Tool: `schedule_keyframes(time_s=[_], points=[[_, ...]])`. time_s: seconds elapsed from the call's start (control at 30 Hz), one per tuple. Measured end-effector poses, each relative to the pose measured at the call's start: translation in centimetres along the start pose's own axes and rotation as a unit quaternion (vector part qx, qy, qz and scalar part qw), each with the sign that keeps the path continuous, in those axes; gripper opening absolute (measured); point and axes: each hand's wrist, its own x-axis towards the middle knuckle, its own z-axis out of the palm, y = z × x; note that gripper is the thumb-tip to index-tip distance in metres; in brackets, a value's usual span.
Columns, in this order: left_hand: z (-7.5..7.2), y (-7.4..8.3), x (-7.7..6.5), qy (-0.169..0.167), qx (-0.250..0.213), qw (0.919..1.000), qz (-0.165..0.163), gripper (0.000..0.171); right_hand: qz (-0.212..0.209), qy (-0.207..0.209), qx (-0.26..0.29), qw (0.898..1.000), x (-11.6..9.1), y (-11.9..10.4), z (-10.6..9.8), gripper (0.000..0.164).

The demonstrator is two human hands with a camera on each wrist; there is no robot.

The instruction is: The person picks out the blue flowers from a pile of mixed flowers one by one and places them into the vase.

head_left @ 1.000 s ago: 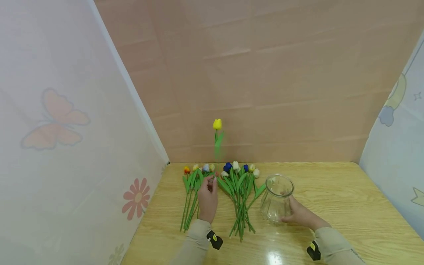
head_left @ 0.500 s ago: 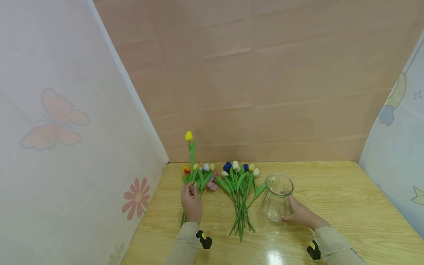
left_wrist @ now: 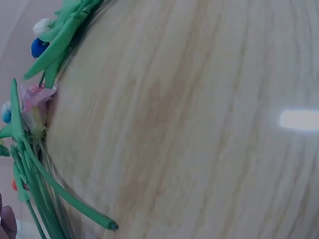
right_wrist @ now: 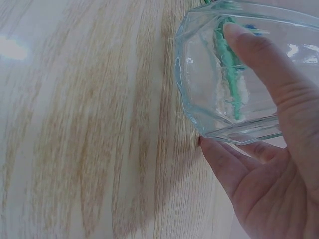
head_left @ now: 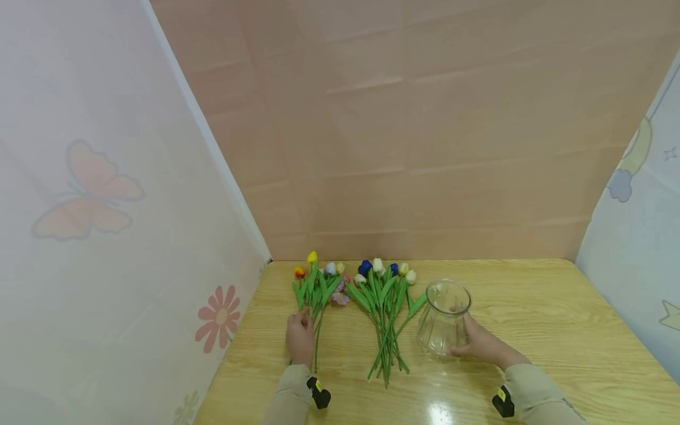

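Observation:
In the head view my left hand (head_left: 300, 337) is over the stems of the left bunch of tulips (head_left: 324, 289), fingers curled at the stem of a yellow tulip (head_left: 312, 258) whose bloom lies at the bunch's far end. Only a fingertip of that hand (left_wrist: 8, 221) enters the left wrist view, beside the green stems (left_wrist: 37, 194). My right hand (head_left: 480, 342) grips a clear glass vase (head_left: 443, 324) from its right side. In the right wrist view the thumb lies along the vase wall (right_wrist: 199, 94) and the other fingers are under it, near the base.
A second bunch of blue, white and cream tulips (head_left: 385, 307) lies mid-table, its stems crossing, left of the vase. A pinkish-purple flower (head_left: 340, 295) sits at the left bunch's right edge. Fabric walls (head_left: 425, 147) enclose the wooden table (head_left: 542, 319) behind and at both sides.
My left hand has moved left and toward me, carrying the yellow tulip from upright in the air down onto the left bunch. The right hand and vase have stayed in place.

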Motion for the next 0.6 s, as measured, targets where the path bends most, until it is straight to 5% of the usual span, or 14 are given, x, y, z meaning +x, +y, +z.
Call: schedule_keyframes(time_s=[0.6], points=[[-0.52,-1.05,-0.19,-0.114,0.123,0.9858,0.018,0.028,0.012,-0.007,0.017,1.000,0.04,0.28,0.01,0.103]])
